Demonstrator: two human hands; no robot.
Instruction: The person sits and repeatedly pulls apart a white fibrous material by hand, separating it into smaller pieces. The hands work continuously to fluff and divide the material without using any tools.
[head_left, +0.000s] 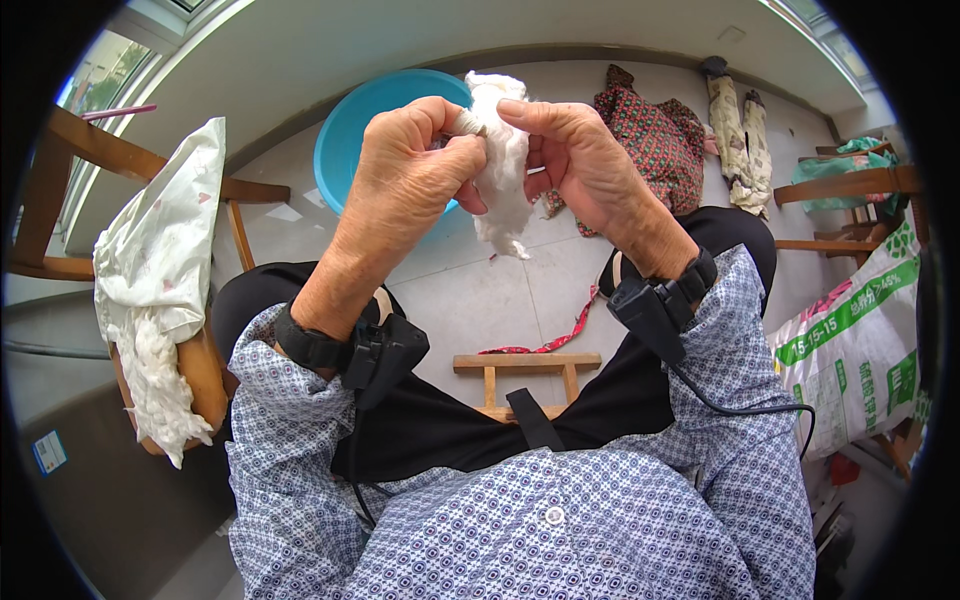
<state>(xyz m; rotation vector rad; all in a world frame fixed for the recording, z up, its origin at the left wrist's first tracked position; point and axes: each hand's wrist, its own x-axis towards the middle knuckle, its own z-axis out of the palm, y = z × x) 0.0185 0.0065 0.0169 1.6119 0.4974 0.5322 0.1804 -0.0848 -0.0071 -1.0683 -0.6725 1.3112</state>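
Note:
A tuft of white cotton-like wadding (504, 176) hangs between my two hands, its ragged lower end loose above the floor. My left hand (420, 161) pinches its left edge between thumb and bent fingers. A whitish, ribbed wrap or piece of material shows by the left fingertips; I cannot tell which it is. My right hand (577, 154) holds the wadding from the right, thumb across its upper part and the other fingers partly hidden behind. More white wadding (154, 382) spills from a pale bag with heart prints (161, 232) on the chair at my left.
Behind my hands stands a blue plastic basin (341, 142). Patterned red-green cloth (652, 142) and pale printed fabric pieces (739, 142) lie on the floor. A wooden stool frame (525, 364) lies between my legs, with a red strip (570, 334). At right is a printed fertilizer sack (855, 360).

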